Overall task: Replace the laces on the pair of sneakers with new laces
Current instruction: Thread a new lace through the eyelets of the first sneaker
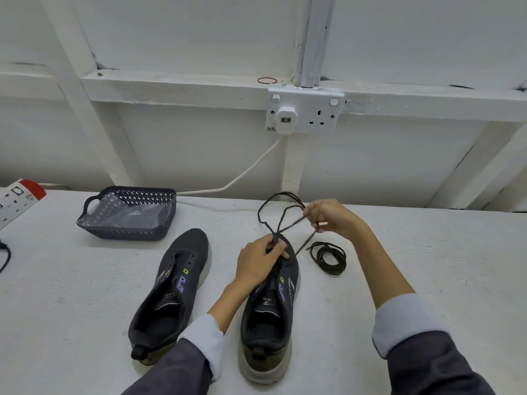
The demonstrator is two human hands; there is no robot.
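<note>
- Left hand pinches the lace at the front of the shoe under it.
- Right hand, beyond it, pinches the lace's strands.
- A coil lies just below the right hand; the other shoe lies left of the left hand.

Open worktop lies to my right, past the coiled lace just beside the right sneaker. My left forearm fills the narrow lane between the two shoes. The basket bars the far left, beyond the left sneaker. A looped lace spans my left hand and right hand.
</note>
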